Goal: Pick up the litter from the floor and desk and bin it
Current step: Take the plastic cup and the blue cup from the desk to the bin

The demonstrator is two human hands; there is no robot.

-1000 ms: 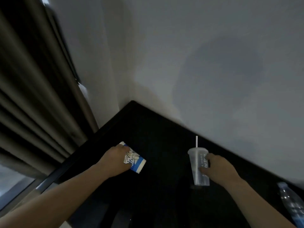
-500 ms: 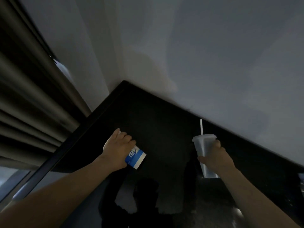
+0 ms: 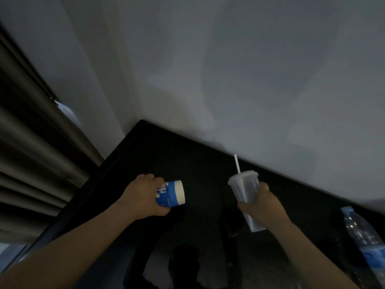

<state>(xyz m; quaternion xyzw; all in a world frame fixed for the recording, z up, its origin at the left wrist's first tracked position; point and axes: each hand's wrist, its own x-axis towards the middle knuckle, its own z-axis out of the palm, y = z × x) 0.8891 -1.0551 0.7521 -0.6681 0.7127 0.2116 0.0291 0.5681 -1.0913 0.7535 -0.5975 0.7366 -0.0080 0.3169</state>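
My left hand (image 3: 143, 195) grips a blue and white paper cup (image 3: 171, 193), which lies on its side above the glossy black desk (image 3: 187, 159). A clear plastic cup (image 3: 245, 190) with a lid and a white straw is held tilted by my right hand (image 3: 262, 207), whose fingers are curled round its middle. Both cups are off the desk surface. A clear plastic water bottle (image 3: 364, 240) with a blue label lies on the desk at the far right.
The desk fits into a corner against a pale wall (image 3: 250, 80). Grey-brown curtains (image 3: 31, 153) hang along its left edge. A reflection of a person shows in the desk's shiny top (image 3: 183, 263).
Both hands have lifted their cups and drawn them slightly toward me. The blue cup has turned so its white rim points right. The water bottle has come back into view at the right.
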